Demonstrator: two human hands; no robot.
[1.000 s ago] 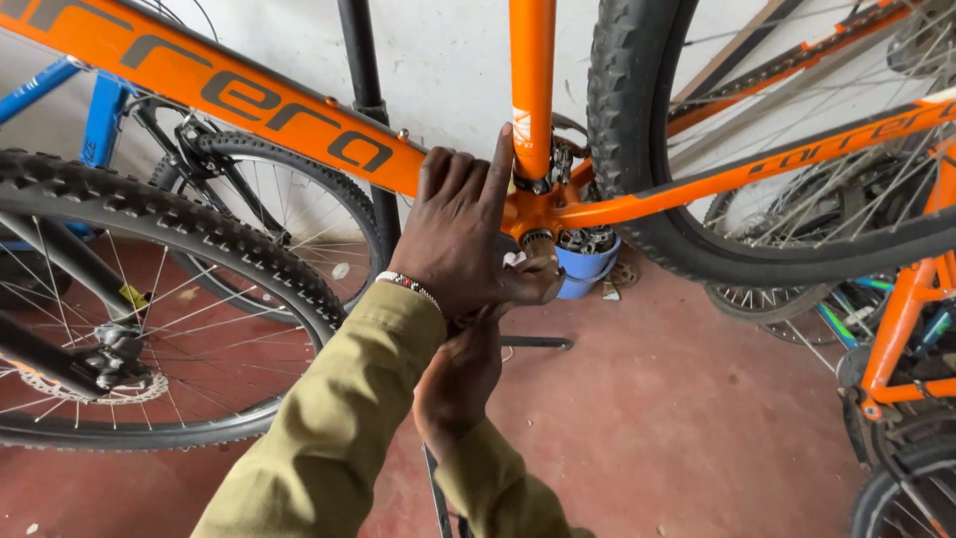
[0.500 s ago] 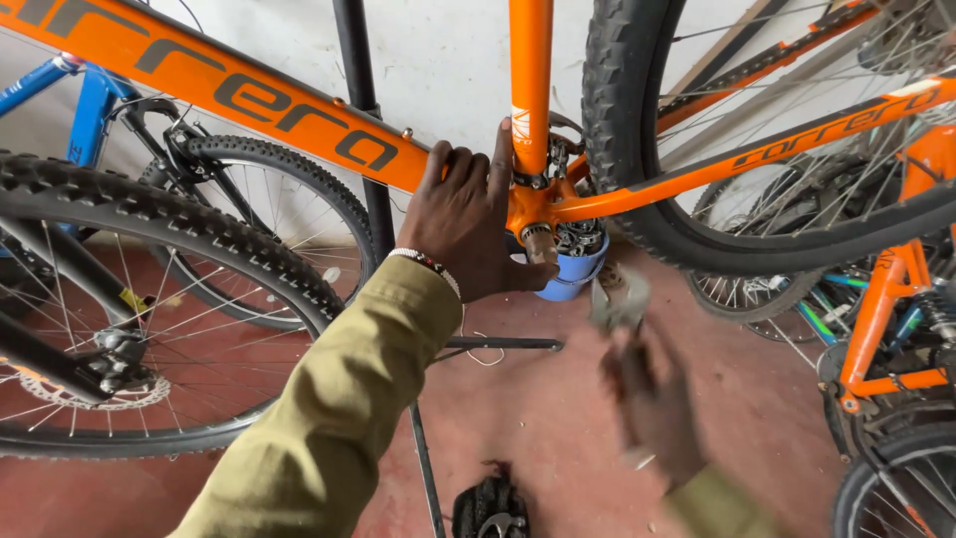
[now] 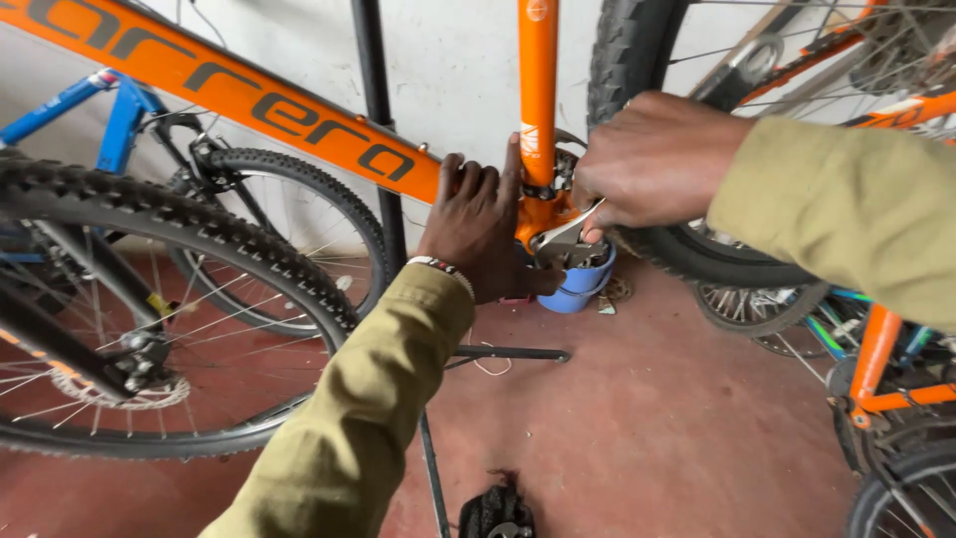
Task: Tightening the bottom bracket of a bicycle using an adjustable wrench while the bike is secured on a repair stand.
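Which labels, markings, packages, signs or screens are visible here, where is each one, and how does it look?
Frame lettering: large black letters along the sloping orange bicycle tube, upper left.
Small emblem: pale round mark at the top of the upright orange tube.
Small sticker: pale patch lower on that tube, above the left hand.
Blue container: round tub below the right hand, no label visible.
No signs or screens.
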